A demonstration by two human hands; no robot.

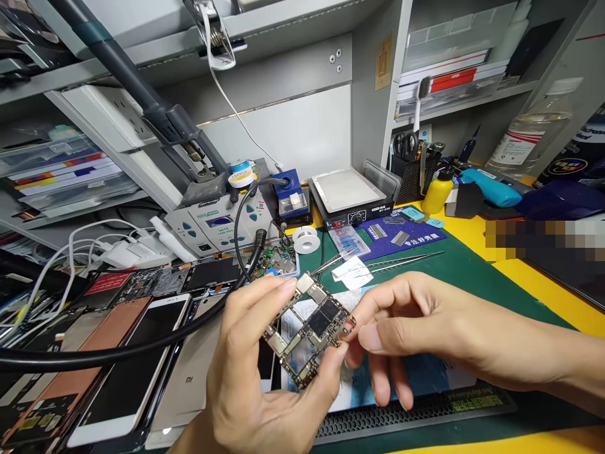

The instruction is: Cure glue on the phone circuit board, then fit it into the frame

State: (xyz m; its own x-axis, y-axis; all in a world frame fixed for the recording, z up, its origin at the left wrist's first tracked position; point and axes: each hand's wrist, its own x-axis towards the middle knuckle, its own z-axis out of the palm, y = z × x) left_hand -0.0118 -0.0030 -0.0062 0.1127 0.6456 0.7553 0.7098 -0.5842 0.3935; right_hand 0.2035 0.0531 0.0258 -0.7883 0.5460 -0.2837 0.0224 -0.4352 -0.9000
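Observation:
A bare phone logic board [308,331] with metal shield cans and a dark chip area sits tilted in front of me. My left hand [250,359] is shut on it, with the thumb along its left side and the fingers beneath. My right hand [406,328] comes in from the right, fingers curled, its fingertips at the board's right edge. I cannot tell whether that hand grips the board or only touches it. Papers and a blue sheet [397,372] lie on the mat under the hands.
A green work mat [454,284] holds steel tweezers [406,263] and a solder spool [306,239]. Behind stand a soldering station [217,221] and a preheater plate [343,192]. Several phones and panels [127,372] lie at left, beneath a black hose [142,350].

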